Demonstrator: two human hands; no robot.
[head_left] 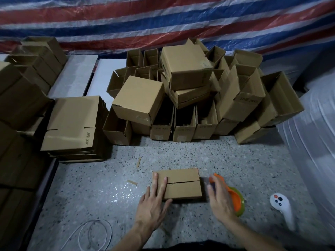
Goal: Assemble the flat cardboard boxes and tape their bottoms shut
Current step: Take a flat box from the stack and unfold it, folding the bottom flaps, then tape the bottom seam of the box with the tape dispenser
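Pressing flat on the near-left corner of the box point(183, 185), the left hand point(154, 205) lies with its fingers straight and spread, two of them reaching across the centre seam where the bottom flaps meet. The box sits on the speckled floor point(235, 160) directly in front of the person, bottom side up, flaps folded shut, with no tape that I can make out on the seam. Just beside its right edge, the right hand point(220, 201) rests over the orange-and-green tape dispenser point(235, 200); its fingers look curled over the orange handle, though motion blur softens them.

By my reading, folding is finished and taping is the step in hand. The next move calls for bringing the dispenser onto one end of the seam and drawing it straight along the slit while the left hand keeps the flaps level and then clears the path.

A white controller point(280, 205) lies further right and a white cable point(94, 234) loops at near left. Cardboard scraps point(139, 162) dot the floor beyond. To the left stands a stack of flat boxes point(72, 124), unassembled. Behind the work spot is a loose pile of assembled boxes point(139, 98), a roll of bubble wrap point(317, 142) at right, and a striped tarp point(163, 20) at the back.
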